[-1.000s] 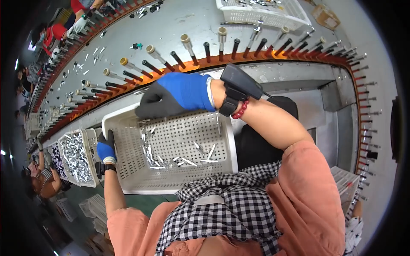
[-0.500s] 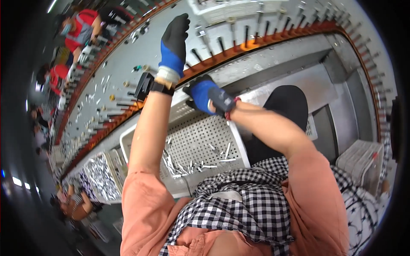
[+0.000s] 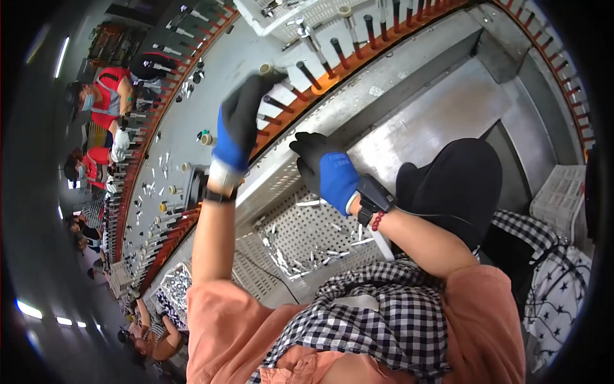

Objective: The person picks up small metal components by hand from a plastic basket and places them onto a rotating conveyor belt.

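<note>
The blue-and-black gloved left hand (image 3: 246,114), its grip hidden, is nearer than the wide-spread right hand (image 3: 327,168) to the cream-topped rod (image 3: 265,68) leaning from the bench's orange edge (image 3: 325,84).

So, the basket (image 3: 312,224) sits right in front of the person, loose parts (image 3: 284,261) spread across its bottom. Right hand (image 3: 327,165) is over its far right corner. Just past the basket there's a rail (image 3: 325,84) with pegs (image 3: 339,51) along it, and the left hand (image 3: 238,125) is up at those (can't tell if it's touching any). Bench (image 3: 220,80) is behind the rail, second basket (image 3: 320,22) on it. Pile of parts (image 3: 178,283) lies past the left forearm. Knee (image 3: 457,185) is right of the basket, tray (image 3: 448,105) beyond it. Co-workers (image 3: 114,96) are across the bench, far left.
</note>
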Motion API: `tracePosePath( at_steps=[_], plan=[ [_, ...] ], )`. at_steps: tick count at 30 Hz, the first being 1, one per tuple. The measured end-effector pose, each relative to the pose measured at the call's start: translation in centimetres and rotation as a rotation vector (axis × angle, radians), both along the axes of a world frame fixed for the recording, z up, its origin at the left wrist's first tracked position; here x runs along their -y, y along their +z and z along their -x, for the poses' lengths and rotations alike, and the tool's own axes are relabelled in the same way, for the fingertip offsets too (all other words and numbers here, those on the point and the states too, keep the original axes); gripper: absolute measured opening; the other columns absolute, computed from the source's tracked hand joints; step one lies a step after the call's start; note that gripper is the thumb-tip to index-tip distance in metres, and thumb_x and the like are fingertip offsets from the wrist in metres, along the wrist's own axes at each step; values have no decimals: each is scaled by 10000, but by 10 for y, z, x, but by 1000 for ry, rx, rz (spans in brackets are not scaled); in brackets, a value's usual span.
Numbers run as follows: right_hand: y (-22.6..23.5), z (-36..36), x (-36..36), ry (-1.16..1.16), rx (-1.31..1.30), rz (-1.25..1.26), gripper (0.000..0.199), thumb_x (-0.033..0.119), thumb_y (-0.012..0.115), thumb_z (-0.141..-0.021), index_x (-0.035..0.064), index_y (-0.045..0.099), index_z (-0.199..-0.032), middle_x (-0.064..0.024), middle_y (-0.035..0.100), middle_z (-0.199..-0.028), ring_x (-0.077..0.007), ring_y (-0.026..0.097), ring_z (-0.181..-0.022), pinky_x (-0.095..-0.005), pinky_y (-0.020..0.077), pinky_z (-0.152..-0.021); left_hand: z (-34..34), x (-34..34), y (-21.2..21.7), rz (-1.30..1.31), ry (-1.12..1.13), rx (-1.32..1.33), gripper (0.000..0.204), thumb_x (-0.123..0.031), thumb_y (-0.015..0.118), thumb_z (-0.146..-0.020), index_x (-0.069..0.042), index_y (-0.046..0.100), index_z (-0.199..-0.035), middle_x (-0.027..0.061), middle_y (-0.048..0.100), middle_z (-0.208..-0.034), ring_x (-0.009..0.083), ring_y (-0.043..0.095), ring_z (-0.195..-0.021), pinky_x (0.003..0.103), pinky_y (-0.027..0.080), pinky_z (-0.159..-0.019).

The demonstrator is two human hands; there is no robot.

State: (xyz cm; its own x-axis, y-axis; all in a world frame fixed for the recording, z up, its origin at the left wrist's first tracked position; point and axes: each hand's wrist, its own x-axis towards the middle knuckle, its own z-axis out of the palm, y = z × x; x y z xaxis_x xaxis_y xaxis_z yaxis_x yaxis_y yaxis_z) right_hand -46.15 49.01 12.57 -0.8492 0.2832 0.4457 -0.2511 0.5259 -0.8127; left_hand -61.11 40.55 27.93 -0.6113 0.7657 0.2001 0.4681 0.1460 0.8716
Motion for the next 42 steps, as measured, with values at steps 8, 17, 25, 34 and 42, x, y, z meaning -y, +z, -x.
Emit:
tracePosePath(
  at_steps=[8, 17, 25, 34, 42],
  plan=[
    [8, -3, 19, 63, -7, -60, 384, 75, 639, -854, 3, 695, -1227, -265, 659, -1305, -442, 624, -1174, -503, 517, -1022, 84, -88, -40, -129, 337, 365, 577, -456, 468, -1108, 54, 737, -1129, 135, 724, -756, 222, 634, -639, 356, 500, -691],
    [-12, -4, 8, 22, 75, 12, 408, 109, 670, -838, 51, 691, -1241, -186, 670, -1319, -365, 655, -1146, -465, 545, -956, -31, -15, 23, 234, -209, -105, 391, -241, 459, -1135, 2, 746, -1243, 157, 766, -1194, 213, 728, -1095, 333, 528, -1001],
    [10, 1, 20, 4, 44, -230, 361, 102, 663, -825, 46, 737, -1174, -180, 676, -1282, -361, 660, -1104, -471, 558, -919, 132, -133, -36, -303, 183, 727, 547, -526, 480, -1085, -78, 678, -1327, 130, 749, -1227, 210, 650, -1195, 425, 500, -939],
    [6, -12, 0, -148, 12, -218, 261, 61, 657, -803, 86, 742, -1049, -139, 711, -1118, -336, 674, -1022, -460, 535, -813, -31, -58, 8, 110, -155, 158, 333, -272, 642, -1066, 24, 764, -974, 56, 722, -804, 117, 646, -722, 291, 490, -666],
    [8, -2, 8, -48, 14, -257, 406, 82, 651, -824, 55, 697, -1226, -164, 686, -1221, -352, 652, -1080, -490, 511, -942, 7, -45, 12, -18, -59, 372, 454, -303, 413, -1150, 31, 671, -1318, 131, 754, -1202, 225, 704, -1159, 356, 544, -986]
  ],
)
